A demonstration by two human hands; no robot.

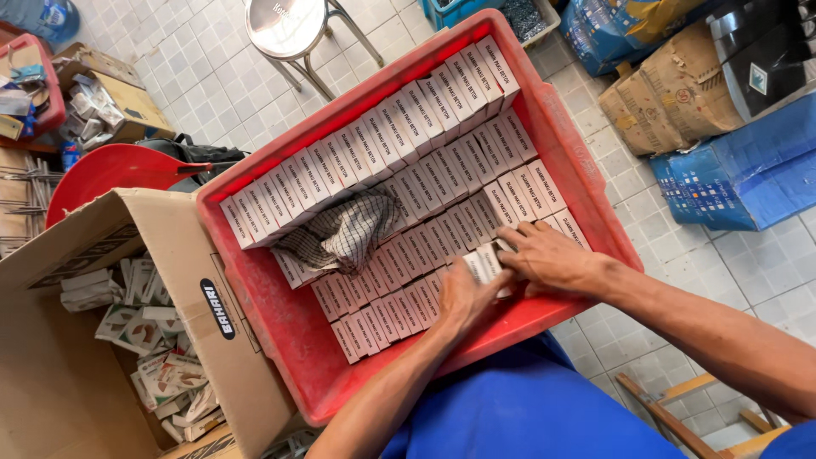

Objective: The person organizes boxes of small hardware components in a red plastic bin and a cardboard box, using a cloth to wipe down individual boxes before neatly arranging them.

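Two hands, left hand point(466, 297) and right hand point(548, 255), pinch small white boxes point(486, 262) by the red crate point(280, 327) near edge; rows fill it, a checked cloth point(340, 234) on top

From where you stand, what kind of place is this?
Probably a small packing workshop or storeroom. Both hands press small white boxes into rows in a red crate, with an open carton of flat packets and stacked cardboard boxes on the tiled floor.

The crate point(255, 280) is red, the small boxes point(442, 183) white, the cloth point(344, 231) black-and-white checked, the trousers point(527, 408) blue.
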